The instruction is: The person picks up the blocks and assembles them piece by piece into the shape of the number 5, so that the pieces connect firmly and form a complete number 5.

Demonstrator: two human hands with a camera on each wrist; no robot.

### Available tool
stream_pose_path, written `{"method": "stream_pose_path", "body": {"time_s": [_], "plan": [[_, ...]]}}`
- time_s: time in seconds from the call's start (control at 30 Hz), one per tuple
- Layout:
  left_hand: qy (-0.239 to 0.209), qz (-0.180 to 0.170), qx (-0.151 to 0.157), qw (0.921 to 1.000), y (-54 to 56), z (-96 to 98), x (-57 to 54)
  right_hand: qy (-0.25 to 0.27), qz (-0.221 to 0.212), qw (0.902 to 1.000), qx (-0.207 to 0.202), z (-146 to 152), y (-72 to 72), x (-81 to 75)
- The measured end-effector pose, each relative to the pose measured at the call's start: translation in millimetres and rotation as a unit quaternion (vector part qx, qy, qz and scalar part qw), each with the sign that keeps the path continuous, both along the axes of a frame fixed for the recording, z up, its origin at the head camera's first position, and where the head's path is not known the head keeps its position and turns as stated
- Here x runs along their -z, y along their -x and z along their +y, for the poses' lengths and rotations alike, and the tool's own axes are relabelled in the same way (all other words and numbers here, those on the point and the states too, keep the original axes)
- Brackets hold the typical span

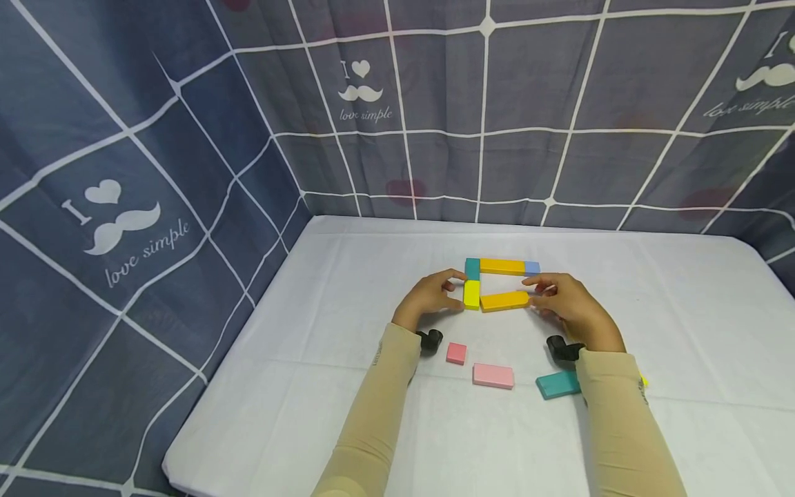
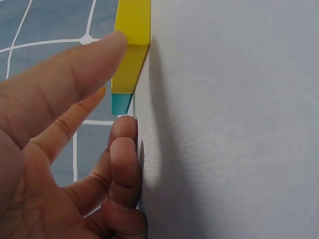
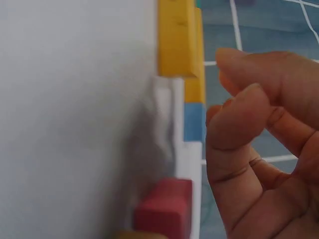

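Note:
My left hand (image 1: 431,293) is at the left side of a yellow block (image 1: 472,295), its thumb tip overlapping the block in the left wrist view. A teal block (image 1: 473,268) stands directly behind the yellow one. My right hand (image 1: 571,307) is beside the right end of an orange block (image 1: 504,301), thumb and forefinger apart with nothing between them. Along the back of this outline lie a longer orange block (image 1: 502,266) and a blue block (image 1: 532,268). In the right wrist view, a red block (image 3: 164,209) sits below the fingers; the hand hides it from the head view.
Nearer on the white-covered table (image 1: 298,400) lie a small pink-red block (image 1: 456,353), a pink block (image 1: 493,376) and a teal block (image 1: 557,385). My right sleeve partly covers the teal one and a yellow piece (image 1: 644,380). A checked curtain (image 1: 435,166) borders the table behind and left.

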State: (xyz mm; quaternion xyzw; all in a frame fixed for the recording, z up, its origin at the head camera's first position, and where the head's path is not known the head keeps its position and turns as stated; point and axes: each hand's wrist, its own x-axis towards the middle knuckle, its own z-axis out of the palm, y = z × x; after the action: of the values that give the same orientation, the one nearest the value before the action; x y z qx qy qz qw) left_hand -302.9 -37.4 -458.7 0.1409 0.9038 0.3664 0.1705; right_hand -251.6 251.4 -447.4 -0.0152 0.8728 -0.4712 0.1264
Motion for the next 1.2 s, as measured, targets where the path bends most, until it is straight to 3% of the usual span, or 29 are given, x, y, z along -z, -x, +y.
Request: {"method": "stream_pose_path", "body": {"time_s": [0.13,0.33,0.77,1.2], "plan": [[0.001,0.003,0.005,1.0,0.2,0.2,0.4,-0.048,0.035,0.9982,-0.012,10.9,-2.2,-7.3],[0.004,0.006,0.003,1.0,0.9,0.2,0.8,-0.07,0.051,0.9962,-0.004,29.0,-5.1,-12.6],[0.005,-0.009,-0.016,0.9998,-2.5,2.9,-0.9,-0.053,0.004,0.9985,-0.01,66.1,-16.8,-8.0],[0.003,-0.011,-0.018,0.9998,-0.9,2.8,-0.6,-0.047,-0.032,0.9984,-0.006,75.1,-13.0,3.6]]}}
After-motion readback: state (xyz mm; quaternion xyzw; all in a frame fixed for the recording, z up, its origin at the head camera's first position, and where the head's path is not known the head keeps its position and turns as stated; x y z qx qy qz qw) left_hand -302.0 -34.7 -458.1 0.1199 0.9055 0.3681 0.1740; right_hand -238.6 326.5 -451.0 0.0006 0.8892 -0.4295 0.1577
